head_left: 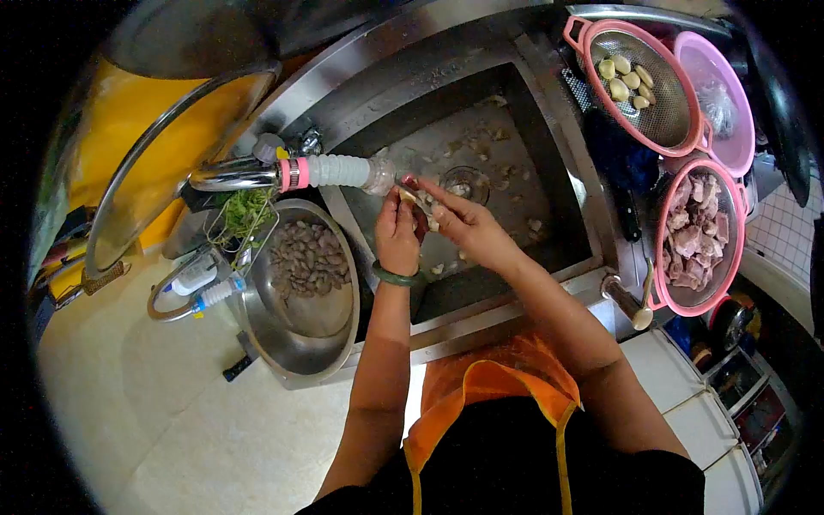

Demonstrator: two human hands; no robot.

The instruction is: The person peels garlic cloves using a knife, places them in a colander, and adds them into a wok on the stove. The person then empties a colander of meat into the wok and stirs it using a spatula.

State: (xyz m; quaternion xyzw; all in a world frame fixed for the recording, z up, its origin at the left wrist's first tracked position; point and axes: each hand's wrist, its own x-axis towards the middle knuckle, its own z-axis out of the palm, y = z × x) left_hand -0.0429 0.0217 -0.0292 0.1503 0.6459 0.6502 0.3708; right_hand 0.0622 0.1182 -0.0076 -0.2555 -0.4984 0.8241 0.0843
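My left hand [397, 237], with a dark green bangle on its wrist, is closed around a small pale piece [407, 196] over the sink. What kind of piece it is I cannot make out. Against it, my right hand [468, 225] grips what looks like a small knife [421, 202] with a thin silvery blade. Dark red bits show between the fingers, partly hidden. Beneath both hands, the steel sink [506, 129] holds scattered pale peelings and scraps around its drain [468, 182]. A faucet with a ribbed clear hose [339, 171] ends just beyond my left fingertips.
Left of the sink, a steel basin [322, 322] holds grey shrimp-like pieces [306, 259], beside green herbs [245, 215]. At right stand a pink strainer [601, 34] with peeled garlic cloves [631, 82], a pink basket [659, 257] of raw meat chunks [695, 232] and a lilac bowl [745, 94].
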